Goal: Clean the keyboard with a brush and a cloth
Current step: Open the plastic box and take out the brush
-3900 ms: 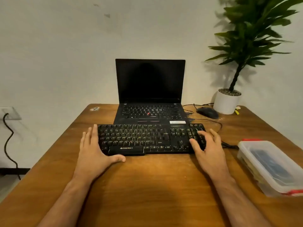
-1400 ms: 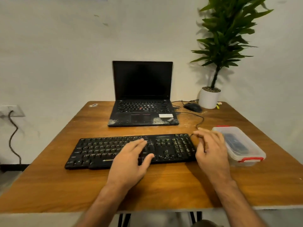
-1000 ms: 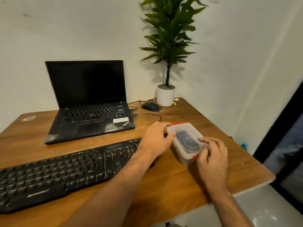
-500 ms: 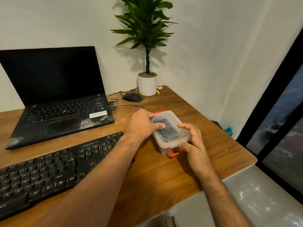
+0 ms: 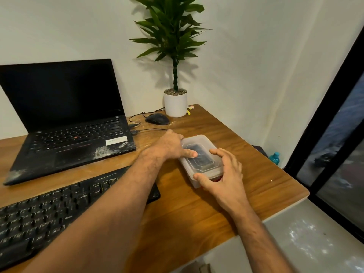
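A black external keyboard (image 5: pixel 49 211) lies at the lower left of the wooden desk (image 5: pixel 197 209), partly under my left forearm. A clear plastic box (image 5: pixel 202 156) with red clips and a closed lid sits to its right, with something dark inside that I cannot make out. My left hand (image 5: pixel 170 145) holds the box's far left side, thumb pressed on the lid. My right hand (image 5: pixel 224 174) grips the near end, thumb at the front edge over the red clip and fingers curled over the right side. No brush or cloth is in plain sight.
An open black laptop (image 5: pixel 65 119) with a dusty palm rest stands behind the keyboard. A black mouse (image 5: pixel 157 118) with its cable and a white potted plant (image 5: pixel 175 102) sit at the back. The desk's right edge is close to the box; a dark window frame (image 5: pixel 323 123) stands beyond.
Both hands left the keyboard, which was pulled toward me, and went right to the plastic box. In the last half second my right hand closed over the box's near end.
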A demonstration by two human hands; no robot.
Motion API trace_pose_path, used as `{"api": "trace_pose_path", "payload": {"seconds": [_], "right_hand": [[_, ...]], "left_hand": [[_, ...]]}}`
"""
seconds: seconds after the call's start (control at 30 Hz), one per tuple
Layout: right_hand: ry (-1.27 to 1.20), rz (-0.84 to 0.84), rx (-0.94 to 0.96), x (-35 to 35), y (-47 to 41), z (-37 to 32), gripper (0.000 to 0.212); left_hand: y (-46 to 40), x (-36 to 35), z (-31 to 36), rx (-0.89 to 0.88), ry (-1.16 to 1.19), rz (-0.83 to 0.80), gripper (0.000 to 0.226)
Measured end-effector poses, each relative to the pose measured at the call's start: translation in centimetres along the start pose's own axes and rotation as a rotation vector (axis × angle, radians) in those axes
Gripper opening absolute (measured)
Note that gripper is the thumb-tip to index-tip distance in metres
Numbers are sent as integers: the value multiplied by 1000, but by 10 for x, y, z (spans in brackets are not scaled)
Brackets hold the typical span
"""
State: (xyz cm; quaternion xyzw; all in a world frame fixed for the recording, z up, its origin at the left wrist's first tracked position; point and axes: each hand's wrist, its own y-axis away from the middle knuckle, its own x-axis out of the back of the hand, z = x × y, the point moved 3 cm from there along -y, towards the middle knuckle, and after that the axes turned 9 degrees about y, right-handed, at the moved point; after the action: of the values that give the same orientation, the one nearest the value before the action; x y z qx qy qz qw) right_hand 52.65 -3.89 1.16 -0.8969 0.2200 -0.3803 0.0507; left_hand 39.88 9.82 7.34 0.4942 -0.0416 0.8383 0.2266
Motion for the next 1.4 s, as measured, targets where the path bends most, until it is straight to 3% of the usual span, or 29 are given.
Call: {"api": "trace_pose_path", "payload": {"seconds": [0.1, 0.17, 0.23, 0.3, 0.4, 0.6, 0.73, 0.87, 1.03, 1.23, 1.4], "right_hand": [[84, 10, 12, -1, 0, 0, 89], [156, 12, 11, -2, 0, 0, 103], [217, 24, 8, -2, 0, -1, 109], [243, 65, 11, -3, 1, -3, 105], [259, 124, 19, -2, 3, -4, 94], [117, 239, -16, 10, 2, -4, 79], [50, 412, -156, 20, -7, 9, 35], [-99, 510, -376, 23, -14, 34, 18], [-108, 450, -487, 20, -24, 59, 67], [-33, 446, -568, 20, -24, 54, 67], [-48, 436, -535, 21, -21, 45, 51]], "left_hand": [[-1, -8, -7, 76, 194, 30, 92], [8, -22, -13, 114, 517, 103, 87], [18, -42, -17, 141, 886, 186, 66], [26, -57, -18, 212, 1176, 265, 41], [25, -69, -24, 267, 1391, 304, 40], [24, -69, -28, 168, 1292, 238, 19], [32, -68, -23, 119, 1139, 305, 32], [35, -74, -24, 76, 990, 408, 57], [32, -81, -27, 31, 842, 489, 59], [38, -79, -24, -2, 799, 492, 59], [41, -80, -24, -25, 799, 474, 61]]}}
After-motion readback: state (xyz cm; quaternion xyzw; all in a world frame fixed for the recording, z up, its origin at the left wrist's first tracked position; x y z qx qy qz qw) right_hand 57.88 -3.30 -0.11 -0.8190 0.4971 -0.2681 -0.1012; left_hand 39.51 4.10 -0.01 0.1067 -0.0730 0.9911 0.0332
